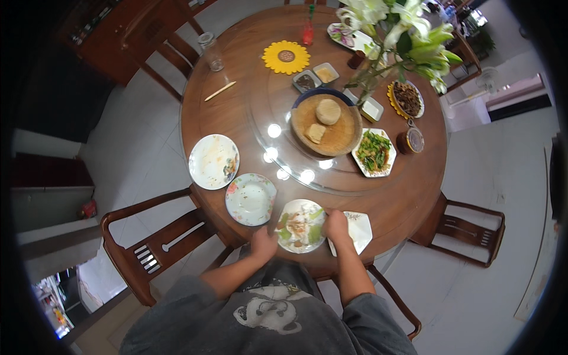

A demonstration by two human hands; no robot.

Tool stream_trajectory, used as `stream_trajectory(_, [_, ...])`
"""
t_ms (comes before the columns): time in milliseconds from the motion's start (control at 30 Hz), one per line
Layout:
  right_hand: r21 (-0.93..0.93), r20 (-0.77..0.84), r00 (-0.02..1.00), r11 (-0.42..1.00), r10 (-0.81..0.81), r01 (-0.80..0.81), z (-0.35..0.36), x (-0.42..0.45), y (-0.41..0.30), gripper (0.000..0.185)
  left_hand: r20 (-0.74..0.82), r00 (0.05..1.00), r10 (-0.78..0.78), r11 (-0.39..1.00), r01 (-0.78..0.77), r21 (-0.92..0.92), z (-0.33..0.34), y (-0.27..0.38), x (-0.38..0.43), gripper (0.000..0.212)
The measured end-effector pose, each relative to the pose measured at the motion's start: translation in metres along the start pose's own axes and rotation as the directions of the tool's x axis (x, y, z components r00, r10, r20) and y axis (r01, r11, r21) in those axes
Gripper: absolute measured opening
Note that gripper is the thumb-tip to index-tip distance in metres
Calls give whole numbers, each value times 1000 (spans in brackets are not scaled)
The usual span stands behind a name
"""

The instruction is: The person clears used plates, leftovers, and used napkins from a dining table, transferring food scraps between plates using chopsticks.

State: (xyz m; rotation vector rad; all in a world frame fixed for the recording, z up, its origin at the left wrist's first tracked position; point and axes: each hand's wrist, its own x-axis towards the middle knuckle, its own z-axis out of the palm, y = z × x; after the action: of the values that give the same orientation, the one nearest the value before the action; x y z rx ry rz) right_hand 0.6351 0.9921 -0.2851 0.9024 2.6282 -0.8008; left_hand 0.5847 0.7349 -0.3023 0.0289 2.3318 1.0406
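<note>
A round white plate (301, 226) with leftover food, pale green pieces and white scraps, sits at the table's near edge in front of me. My right hand (336, 227) is curled at this plate's right rim and seems to grip it. At the lower left rim is my left hand (263, 245), blurred; whether its fingers grip the rim is hidden. A white angular plate (360, 230) lies partly behind my right hand and forearm. To the left stand a floral-rimmed plate (251, 199) with crumbs and a stained white plate (214, 162) with food scraps.
On the round wooden table (253, 31), a glass turntable (262, 115) bears a woven basket (306, 137) with two buns, a plate of greens (374, 153), sauce dishes (306, 81) and tall lilies (408, 26). A glass jar (211, 52) stands far left. Wooden chairs (164, 239) surround the table.
</note>
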Motion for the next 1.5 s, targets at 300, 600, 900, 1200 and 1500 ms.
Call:
stream_trajectory(300, [196, -116, 985, 969, -132, 153, -79, 11, -97, 22, -214, 976, -28, 985, -9, -171, -64, 32, 15, 27])
stream_trajectory(600, [337, -151, 923, 859, -355, 386, 37, 132, -260, 15, -586, 810, 1, 997, 48, 68, -205, -47, 136, 22])
stream_trajectory(900, [180, -201, 913, 903, -354, 390, 89, 175, -318, 18, -441, 860, -258, 966, 245, -87, -251, -51, 188, 28])
stream_trajectory(1200, [129, -193, 919, 920, -343, 370, 93, 168, -310, 22, -444, 851, -281, 959, 232, -161, -242, -77, 200, 27])
stream_trajectory(1500, [369, -326, 937, 896, -122, 246, 49, 66, -177, 33, -500, 854, -146, 917, -73, -392, -226, -65, 129, 20])
